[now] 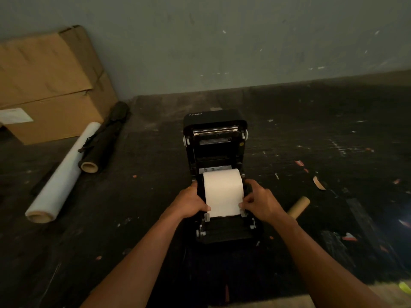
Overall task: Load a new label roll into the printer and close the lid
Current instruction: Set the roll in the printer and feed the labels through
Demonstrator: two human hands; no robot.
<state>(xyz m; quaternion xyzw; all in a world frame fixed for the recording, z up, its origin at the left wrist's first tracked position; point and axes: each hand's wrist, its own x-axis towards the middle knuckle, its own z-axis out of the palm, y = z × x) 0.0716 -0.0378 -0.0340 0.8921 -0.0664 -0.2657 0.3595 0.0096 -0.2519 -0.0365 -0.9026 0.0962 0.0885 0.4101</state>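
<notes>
Both forearms are reaching in, left hand and right hand pinching the label roll's fed-out edges with curled fingers, guiding paper forward in the Xprinter label printer (lid standing open, closing not yet done).

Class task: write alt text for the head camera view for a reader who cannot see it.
Two bare hands, left hand and right hand, hold a white label roll at its sides inside an open black label printer on a dark worktop.
</notes>
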